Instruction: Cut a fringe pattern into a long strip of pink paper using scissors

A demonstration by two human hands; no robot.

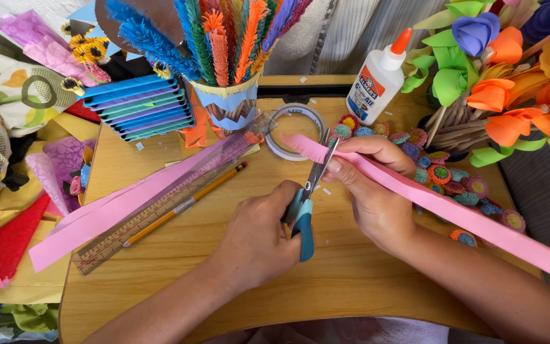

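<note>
Two hands cut a pink paper strip with scissors.

The left hand (256, 239) is closed around the blue handles of the scissors (307, 200), and the blades are open a little at the fringed end of the strip (415, 191). The right hand (373, 185) pinches the strip tight near the blades. The strip runs off to the right, over the wooden table (326, 286). More pink strips (135, 200), a ruler (160, 213) and a pencil (186, 204) lie to the left.
</note>
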